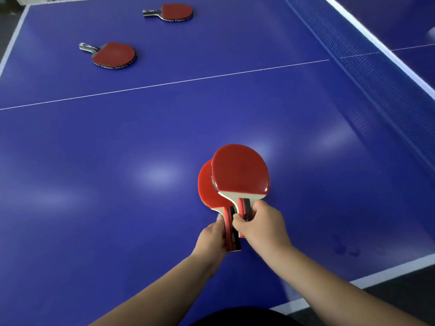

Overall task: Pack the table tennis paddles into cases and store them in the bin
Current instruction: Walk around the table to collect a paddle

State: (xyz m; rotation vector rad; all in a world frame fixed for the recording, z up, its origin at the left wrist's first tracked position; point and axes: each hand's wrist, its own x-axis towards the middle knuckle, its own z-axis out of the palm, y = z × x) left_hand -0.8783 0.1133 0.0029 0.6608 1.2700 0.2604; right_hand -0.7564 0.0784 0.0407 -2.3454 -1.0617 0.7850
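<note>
Two red paddles overlap above the blue table (141,142) in front of me. My right hand (261,222) grips the handle of the upper paddle (240,170). The lower paddle (206,187) lies partly under it, its red and black handle held by my left hand (211,236). Two more red paddles lie flat on the far left of the table: one nearer (114,54) and one farther back (175,11), both with dark handles pointing left. No case or bin is in view.
The net (367,74) runs diagonally along the right side, with the other half of the table behind it. A white centre line crosses the table. The table's white near edge (386,271) is at the lower right, with dark floor beyond.
</note>
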